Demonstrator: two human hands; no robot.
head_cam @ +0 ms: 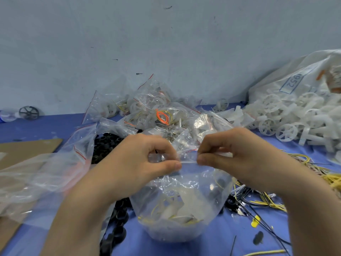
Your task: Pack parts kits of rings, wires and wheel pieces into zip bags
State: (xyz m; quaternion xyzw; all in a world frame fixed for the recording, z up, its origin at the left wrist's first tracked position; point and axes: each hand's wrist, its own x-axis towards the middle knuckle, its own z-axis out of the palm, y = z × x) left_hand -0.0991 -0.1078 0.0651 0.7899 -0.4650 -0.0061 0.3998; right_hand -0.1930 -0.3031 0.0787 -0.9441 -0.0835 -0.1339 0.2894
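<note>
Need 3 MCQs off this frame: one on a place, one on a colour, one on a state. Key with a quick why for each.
1. The loose white wheel pieces lie:
A. at far left
B. at far right, by the white sack
C. under the hands

2. The table cover is:
A. green
B. blue
C. red

3. The zip bag in front is:
A. lying flat, untouched
B. held by one hand only
C. pinched at its top edge by both hands

Key:
1 B: the heap spills out beside the sack on the right.
2 B: the bare cover shows blue all round the parts.
3 C: the left hand and the right hand each pinch the bag's top strip between thumb and fingers.
</note>
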